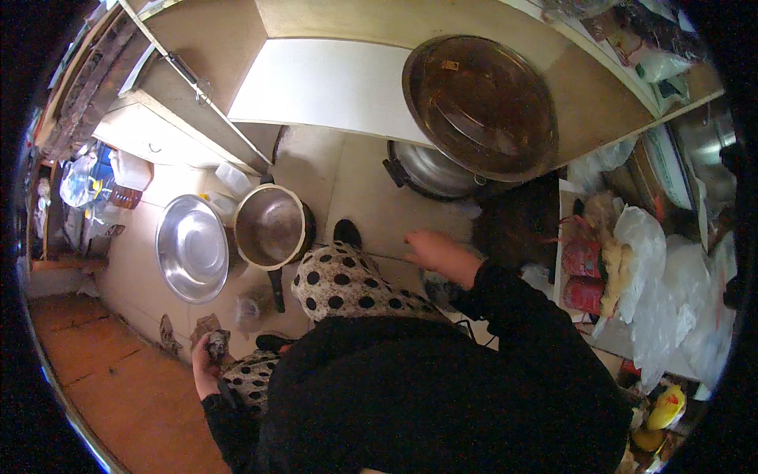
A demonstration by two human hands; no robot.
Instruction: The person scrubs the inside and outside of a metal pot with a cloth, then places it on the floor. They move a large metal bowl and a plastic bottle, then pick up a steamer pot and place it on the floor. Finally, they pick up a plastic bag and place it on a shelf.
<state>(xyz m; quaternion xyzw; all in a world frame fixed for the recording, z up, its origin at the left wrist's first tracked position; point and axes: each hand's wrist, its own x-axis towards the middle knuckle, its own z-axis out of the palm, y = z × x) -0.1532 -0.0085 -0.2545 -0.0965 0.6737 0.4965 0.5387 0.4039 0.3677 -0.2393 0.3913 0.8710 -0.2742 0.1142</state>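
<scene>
My left hand (207,364), low at the left, is closed around a crumpled dark grey and brown thing (217,343), perhaps a rag or bag. Near the right side my right hand (435,249) hangs over the tiled floor with nothing seen in it, its fingers pointing left. Before me on the floor stand a shiny metal basin (195,246) and, beside it, a deep pressure-cooker pot (269,225) with black handles. A large brown round lid or basin (479,106) leans over a steel pot (432,169) farther ahead.
A white cabinet board (325,83) spans the far side. Plastic bottles (100,183) stand at the left, near an orange-brown surface (100,379). Plastic bags (642,284) and red containers (583,272) crowd a shelf at the right. A dark, unclear mass lies beyond my right forearm.
</scene>
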